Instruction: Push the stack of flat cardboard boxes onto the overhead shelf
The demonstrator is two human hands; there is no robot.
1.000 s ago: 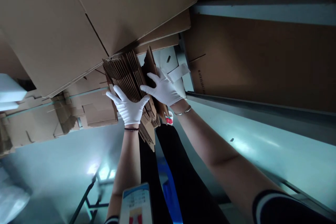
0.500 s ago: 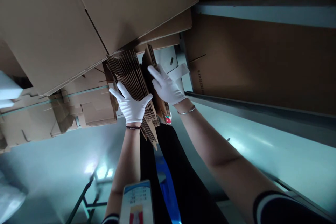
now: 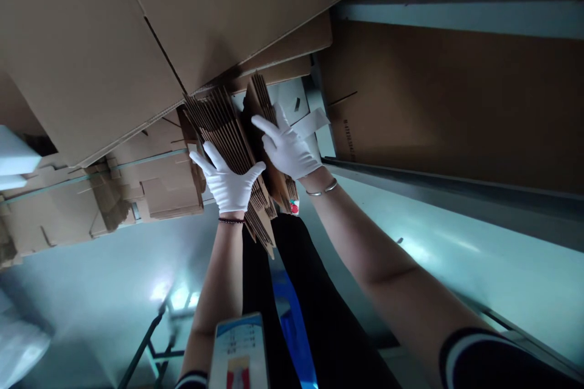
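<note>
A row of flattened cardboard boxes stands on edge low in front of my legs, parted by a dark gap. My left hand, in a white glove, lies across the left bundle with thumb and fingers spread. On the smaller right bundle of flattened boxes rests my right hand, also gloved in white. Its index finger reaches across the bundle's top edges, and the thumb is apart from it. Some fingertips of the right hand are hidden behind the glove.
Large cardboard sheets overhang the row from the upper left. At right stands a big brown carton behind a grey metal rail. Strapped flat cartons lie at left. A green metal frame stands lower left, and a blue object is between my legs.
My right hand has shifted slightly left, and more edges show in the right bundle, its top fanned a little wider. My left hand has stayed in place.
</note>
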